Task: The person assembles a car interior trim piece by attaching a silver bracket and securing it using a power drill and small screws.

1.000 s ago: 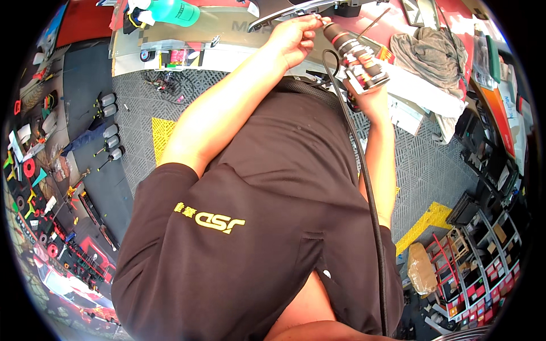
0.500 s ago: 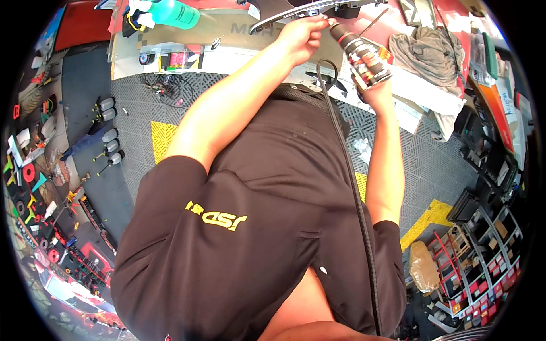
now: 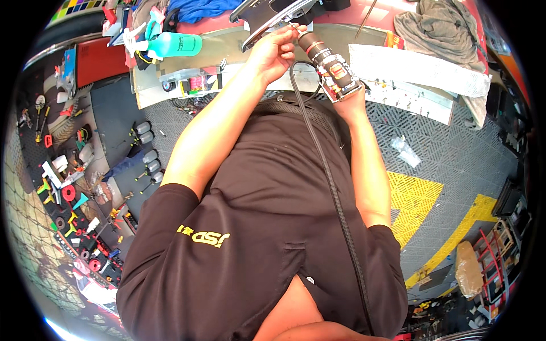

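My right hand (image 3: 351, 104) grips a cordless drill (image 3: 330, 65) from behind, its dark body covered in stickers and its nose pointing up and to the left. My left hand (image 3: 276, 55) is at the front of the drill. Its thumb and fingers are pinched together near the tip; what they hold is too small to make out. Just beyond the fingertips lies a curved black-and-silver trim piece (image 3: 273, 25) at the far edge of the view.
A teal spray bottle (image 3: 177, 45) lies at the far left of the bench, near a blue cloth (image 3: 202, 8). A grey cloth (image 3: 435, 34) is bunched at the far right. A black cable (image 3: 330, 182) runs over my front. Hand tools (image 3: 71, 199) crowd the left side.
The view has shifted, bringing more of the bench's far side and the blue cloth into sight. Both hands and the drill sit further left in the picture, in much the same grip.
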Demonstrator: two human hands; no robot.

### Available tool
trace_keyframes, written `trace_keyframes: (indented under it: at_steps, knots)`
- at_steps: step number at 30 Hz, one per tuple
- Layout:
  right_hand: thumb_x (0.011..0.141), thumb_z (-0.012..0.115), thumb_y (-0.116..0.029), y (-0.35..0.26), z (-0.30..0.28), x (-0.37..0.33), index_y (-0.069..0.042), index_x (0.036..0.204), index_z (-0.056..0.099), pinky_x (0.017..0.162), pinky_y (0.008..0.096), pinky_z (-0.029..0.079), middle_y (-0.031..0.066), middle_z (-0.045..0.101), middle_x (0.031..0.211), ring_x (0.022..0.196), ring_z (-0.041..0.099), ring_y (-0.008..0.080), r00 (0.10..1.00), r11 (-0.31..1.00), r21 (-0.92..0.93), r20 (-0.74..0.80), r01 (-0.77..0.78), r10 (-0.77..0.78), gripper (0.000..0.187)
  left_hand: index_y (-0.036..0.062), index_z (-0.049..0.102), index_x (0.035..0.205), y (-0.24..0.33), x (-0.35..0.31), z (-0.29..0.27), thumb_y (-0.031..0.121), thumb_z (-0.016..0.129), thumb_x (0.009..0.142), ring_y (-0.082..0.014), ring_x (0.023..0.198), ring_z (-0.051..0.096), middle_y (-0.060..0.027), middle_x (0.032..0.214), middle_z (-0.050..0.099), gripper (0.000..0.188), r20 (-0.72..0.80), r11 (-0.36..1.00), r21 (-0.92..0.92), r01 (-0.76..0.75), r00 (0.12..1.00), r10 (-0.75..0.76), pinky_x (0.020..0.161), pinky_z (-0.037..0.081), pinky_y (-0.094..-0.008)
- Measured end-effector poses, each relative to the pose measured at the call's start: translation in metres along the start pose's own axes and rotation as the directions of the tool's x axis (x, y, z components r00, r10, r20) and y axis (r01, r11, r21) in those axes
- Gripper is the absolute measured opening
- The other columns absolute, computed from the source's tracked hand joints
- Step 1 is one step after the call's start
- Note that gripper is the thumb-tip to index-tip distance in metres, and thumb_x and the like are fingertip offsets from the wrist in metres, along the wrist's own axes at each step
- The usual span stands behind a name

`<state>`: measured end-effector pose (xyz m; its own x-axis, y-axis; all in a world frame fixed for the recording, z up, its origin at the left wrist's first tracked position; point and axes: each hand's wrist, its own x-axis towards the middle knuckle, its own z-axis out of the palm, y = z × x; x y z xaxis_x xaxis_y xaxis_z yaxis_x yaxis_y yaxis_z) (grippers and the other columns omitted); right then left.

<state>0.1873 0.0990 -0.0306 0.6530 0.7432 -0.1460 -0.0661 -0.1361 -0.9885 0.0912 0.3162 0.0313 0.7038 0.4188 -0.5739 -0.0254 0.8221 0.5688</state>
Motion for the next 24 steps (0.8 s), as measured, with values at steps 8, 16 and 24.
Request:
trace_keyframes:
  at_steps: [8,16,24]
  knots:
    - [0.071,0.089,-0.007,0.015,0.006,-0.008,0.001,0.115,0.068,0.086,0.0308,0.055,0.0092,0.076,0.101,0.093,0.070,0.0136,0.994,0.993,0.062,-0.048,0.098,-0.095,0.049,0.0070,0.073,0.110,0.031,-0.021,0.008,0.035,0.070,0.095,-0.0206,0.103,0.069,-0.0051,0.100,0.075,0.032,0.194,-0.074,0.980,-0.185,0.811,0.552,0.089,0.053,-0.0352]
    - [0.075,0.086,-0.012,0.017,0.014,0.001,-0.001,0.116,0.068,0.088,0.0328,0.056,0.0127,0.076,0.106,0.098,0.073,0.0202,0.983,0.985,0.030,-0.084,0.167,-0.164,0.047,0.0104,0.073,0.108,0.070,0.015,-0.020,0.052,0.079,0.082,-0.0250,0.088,0.070,-0.0078,0.100,0.073,0.050,0.390,-0.611,0.790,-0.052,0.811,0.436,0.077,0.054,-0.0381]
    - [0.073,0.087,-0.012,0.020,0.027,0.008,-0.001,0.120,0.067,0.088,0.0337,0.055,0.0142,0.075,0.106,0.099,0.073,0.0230,0.993,0.994,0.048,-0.055,0.103,-0.100,0.052,0.0103,0.073,0.102,0.071,0.017,-0.020,0.050,0.083,0.079,-0.0217,0.077,0.070,-0.0030,0.086,0.073,0.046,0.327,-0.597,0.802,-0.001,0.837,0.438,0.070,0.053,-0.0363]
